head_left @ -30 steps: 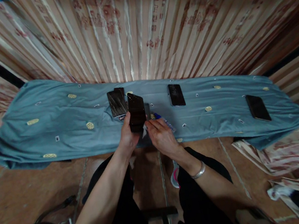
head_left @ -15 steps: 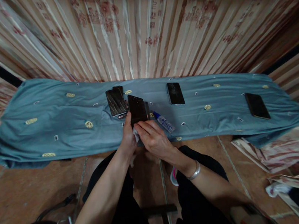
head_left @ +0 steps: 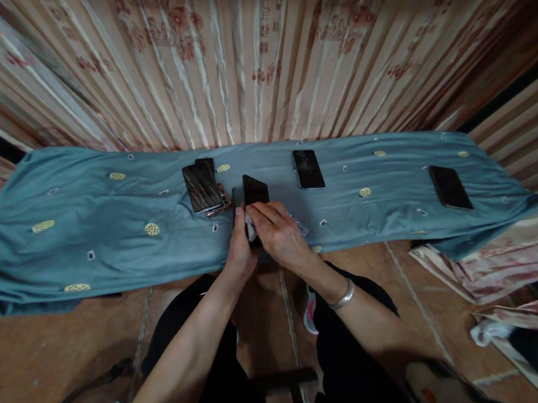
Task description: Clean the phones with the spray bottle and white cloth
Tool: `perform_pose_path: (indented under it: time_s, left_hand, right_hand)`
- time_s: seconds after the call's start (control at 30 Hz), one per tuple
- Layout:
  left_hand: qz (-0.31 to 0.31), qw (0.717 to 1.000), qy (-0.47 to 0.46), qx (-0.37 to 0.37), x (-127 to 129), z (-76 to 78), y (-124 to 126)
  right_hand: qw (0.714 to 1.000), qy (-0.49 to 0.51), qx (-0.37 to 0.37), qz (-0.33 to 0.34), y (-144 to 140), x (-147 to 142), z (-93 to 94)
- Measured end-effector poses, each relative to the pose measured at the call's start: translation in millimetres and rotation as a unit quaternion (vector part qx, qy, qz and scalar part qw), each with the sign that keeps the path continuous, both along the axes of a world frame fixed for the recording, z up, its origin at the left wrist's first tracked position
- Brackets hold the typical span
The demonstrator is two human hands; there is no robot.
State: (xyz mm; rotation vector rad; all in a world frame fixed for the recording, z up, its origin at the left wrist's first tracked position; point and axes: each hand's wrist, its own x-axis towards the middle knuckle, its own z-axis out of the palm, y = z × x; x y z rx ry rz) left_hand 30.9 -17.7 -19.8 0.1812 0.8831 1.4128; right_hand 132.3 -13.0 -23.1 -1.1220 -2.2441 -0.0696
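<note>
Fingers of your left hand [head_left: 240, 249] grip the dark phone [head_left: 254, 193] from the left, over the blue cloth [head_left: 102, 233]. Your right hand [head_left: 278, 234] presses a white wipe [head_left: 250, 226] onto its lower half, hiding that part. Most of the wipe is covered too.

Curtained corner with a cloth-draped table over a tiled floor

Pleated peach curtains [head_left: 236, 51] with reddish printed patterns fill the upper half of the frame, their folds catching soft light near the top centre and darkening toward the right. A teal cloth [head_left: 74, 217] dotted with small yellow ovals spans the middle band from left to right. Reddish-brown floor tiles [head_left: 34, 358] show at lower left, and more curtain fabric lies bunched at lower right.
</note>
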Motion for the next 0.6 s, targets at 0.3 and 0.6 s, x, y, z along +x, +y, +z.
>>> perform_pose_path:
  time_s: [0.3,0.6]
  left_hand:
    - [-0.054,0.994,0.027,0.095,12.0,-8.1,-12.3]
    - [-0.082,0.992,0.046,0.085,14.5,-10.6,-18.6]
  right_hand:
    - [0.999,0.027,0.000,-0.044,19.8,15.3,-1.0]
    - [0.997,0.047,-0.013,-0.067,35.6,24.3,-4.9]
